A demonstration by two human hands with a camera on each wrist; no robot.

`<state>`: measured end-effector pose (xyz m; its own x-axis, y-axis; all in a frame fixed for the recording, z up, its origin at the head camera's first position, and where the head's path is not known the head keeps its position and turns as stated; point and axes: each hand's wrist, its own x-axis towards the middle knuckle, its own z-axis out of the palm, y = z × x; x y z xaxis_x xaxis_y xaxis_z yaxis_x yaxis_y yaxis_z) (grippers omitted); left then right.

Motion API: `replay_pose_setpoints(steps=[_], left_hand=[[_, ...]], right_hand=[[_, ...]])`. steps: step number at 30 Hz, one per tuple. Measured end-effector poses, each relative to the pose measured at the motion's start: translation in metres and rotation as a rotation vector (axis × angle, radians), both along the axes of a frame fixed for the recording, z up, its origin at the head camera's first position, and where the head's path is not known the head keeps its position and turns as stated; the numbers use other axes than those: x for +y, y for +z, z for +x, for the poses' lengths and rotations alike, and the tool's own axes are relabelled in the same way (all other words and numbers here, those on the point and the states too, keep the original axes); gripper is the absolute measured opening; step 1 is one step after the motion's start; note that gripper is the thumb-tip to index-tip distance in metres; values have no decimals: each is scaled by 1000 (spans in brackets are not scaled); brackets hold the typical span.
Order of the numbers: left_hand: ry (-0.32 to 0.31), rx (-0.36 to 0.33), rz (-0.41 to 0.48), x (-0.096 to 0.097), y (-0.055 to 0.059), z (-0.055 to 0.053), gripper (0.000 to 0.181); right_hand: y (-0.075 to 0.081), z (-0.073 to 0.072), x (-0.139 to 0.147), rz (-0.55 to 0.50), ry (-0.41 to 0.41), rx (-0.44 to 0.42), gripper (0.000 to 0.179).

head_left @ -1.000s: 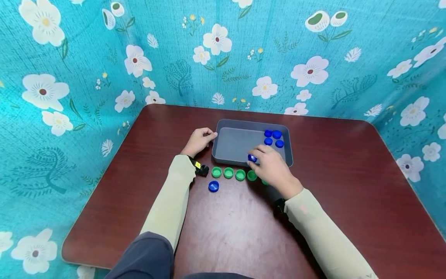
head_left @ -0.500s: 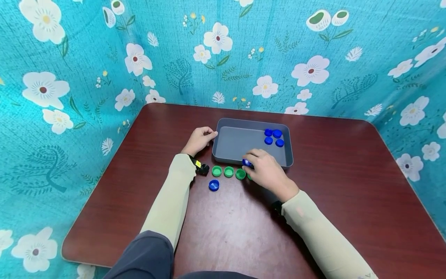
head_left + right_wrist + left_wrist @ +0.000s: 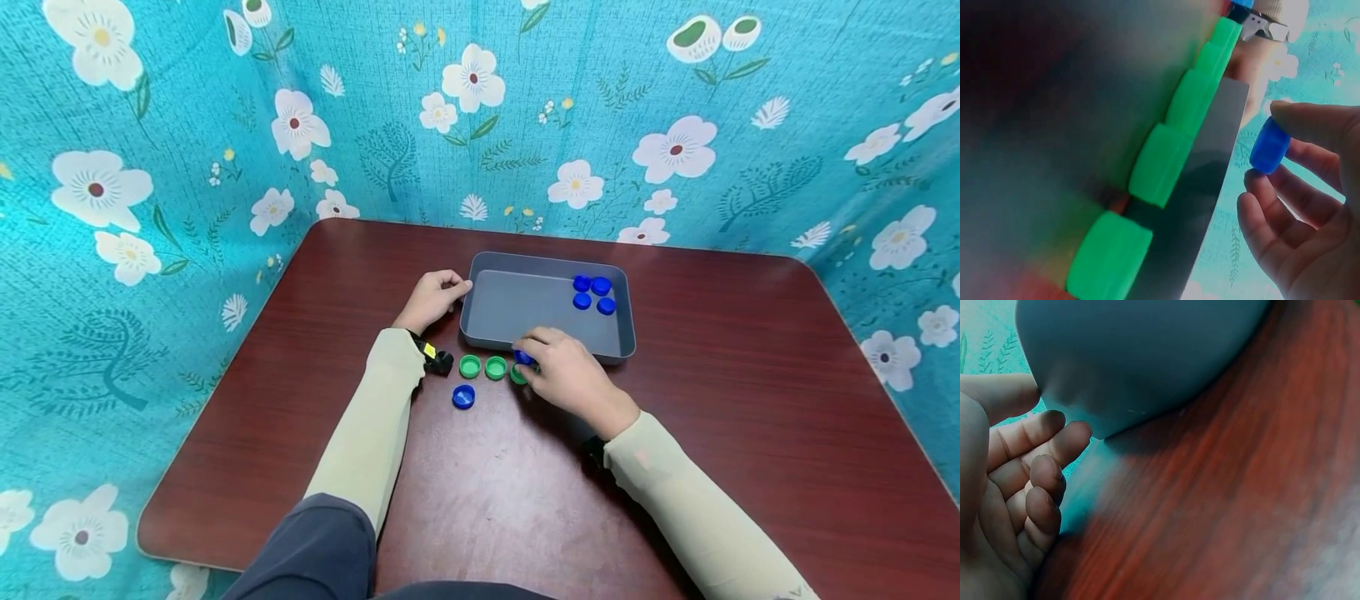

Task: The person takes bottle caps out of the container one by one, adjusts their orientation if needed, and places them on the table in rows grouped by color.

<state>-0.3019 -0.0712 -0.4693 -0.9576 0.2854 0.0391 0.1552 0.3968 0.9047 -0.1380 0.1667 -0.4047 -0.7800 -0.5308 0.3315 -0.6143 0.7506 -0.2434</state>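
Observation:
My right hand (image 3: 572, 375) pinches a blue bottle cap (image 3: 523, 357) between thumb and fingertips, just in front of the tray's near rim. In the right wrist view the blue cap is tilted on edge in the fingertips, beside a row of green caps (image 3: 1161, 164). The hand covers part of that row in the head view. At the left end of the grey tray (image 3: 517, 300), my left hand (image 3: 432, 298) holds the rim, thumb on its edge and fingertips against the outer wall (image 3: 1135, 369). Several blue caps (image 3: 582, 301) lie in the tray's right part.
Green caps (image 3: 469, 367) line the tray's near side on the dark red wooden table (image 3: 375, 275). One more blue cap (image 3: 463, 397) lies in front of them, near the left wrist camera (image 3: 441, 362). A turquoise floral curtain (image 3: 525, 125) hangs behind the table.
My right hand has moved left and toward me with the blue cap, from over the tray to just beyond its near rim. The left hand has stayed at the tray's left end.

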Motion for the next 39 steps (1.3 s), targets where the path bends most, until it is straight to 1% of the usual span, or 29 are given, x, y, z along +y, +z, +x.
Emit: replay_pose_setpoints(steps=[4,10,14,18,22,31,34,39], left_hand=[[-4,10,3,0,-2,-1,27],[-4,2,6,-1,-3,-3,31],[-5,-9,-13,-1,-1,-2,32],[8,-12,-12,-1,2,-2,30],[21,-5,-8,-1,4,-3,29],[22,1,-1,-1,2,-4,26],[20,-4,-4,0,1,-3,28],[19,-20,-26,0,-1,-1,30]], right_hand=[[-2,2,-4,-5,40,-12,27],[-2,4,-7,6,51,-6,27],[-1,5,-10,26,76,-11,27],[0,5,-14,32,115,-14,26],[2,4,-17,46,136,-10,24],[2,5,-22,35,196,-20,22],[1,7,-24,47,208,-37,23],[-1,9,-27,90,202,-97,23]])
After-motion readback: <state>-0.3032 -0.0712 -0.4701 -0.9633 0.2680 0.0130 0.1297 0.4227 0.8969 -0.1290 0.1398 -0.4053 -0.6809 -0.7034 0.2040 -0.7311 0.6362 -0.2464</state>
